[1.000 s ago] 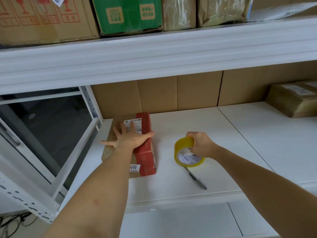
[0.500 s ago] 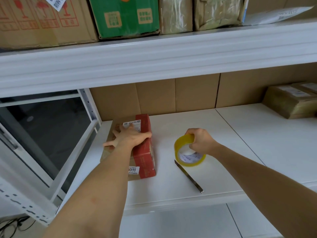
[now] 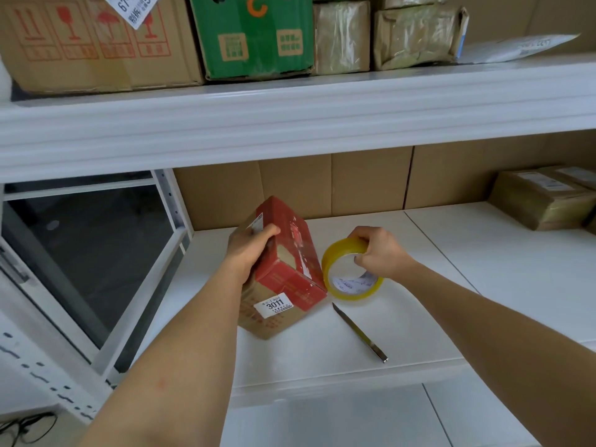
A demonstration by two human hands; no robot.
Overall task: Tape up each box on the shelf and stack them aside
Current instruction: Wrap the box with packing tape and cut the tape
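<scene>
A small red and brown cardboard box [image 3: 292, 279] with a white label reading 3011 stands tilted on its edge on the white shelf [image 3: 483, 269]. My left hand [image 3: 250, 250] grips its upper left side. Right beside the box, my right hand [image 3: 379, 253] holds a roll of yellow tape [image 3: 350, 293] upright, resting on the shelf and nearly touching the box. A slim metal knife [image 3: 361, 333] lies on the shelf just in front of the tape.
Taped brown parcels [image 3: 541, 201] sit at the far right of the shelf. The upper shelf [image 3: 290, 114] carries a large brown carton [image 3: 96, 43], a green box [image 3: 254, 33] and wrapped parcels [image 3: 416, 30]. A white frame upright [image 3: 171, 201] bounds the shelf on the left.
My left hand has lifted the box from lying flat to tilted up on its edge. The tape roll in my right hand stayed almost in place.
</scene>
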